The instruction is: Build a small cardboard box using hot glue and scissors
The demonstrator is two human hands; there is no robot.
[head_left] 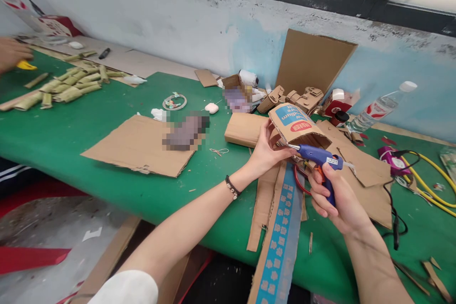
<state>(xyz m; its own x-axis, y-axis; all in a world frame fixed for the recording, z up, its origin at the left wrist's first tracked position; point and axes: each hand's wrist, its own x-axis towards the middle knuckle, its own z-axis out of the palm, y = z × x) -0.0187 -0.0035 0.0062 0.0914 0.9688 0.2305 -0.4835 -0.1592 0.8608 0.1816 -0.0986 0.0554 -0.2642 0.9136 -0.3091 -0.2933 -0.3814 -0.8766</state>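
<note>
My left hand [268, 148] is closed round a folded cardboard piece [297, 128] with a blue and red label, held above the green table [71, 133]. My right hand [333, 195] grips a blue hot glue gun [318, 156]. The gun's nozzle touches the lower left edge of the cardboard piece, close to my left fingers. A bead bracelet sits on my left wrist. Red-handled scissors [299, 181] lie partly hidden under the gun.
Flat cardboard sheets [138, 145] and a long printed strip [280, 242] lie on the table. Small cardboard models [302, 99], a water bottle [379, 108], yellow and black cables [423, 175] sit right. Rolled tubes [71, 86] and another person's hand [12, 53] are far left.
</note>
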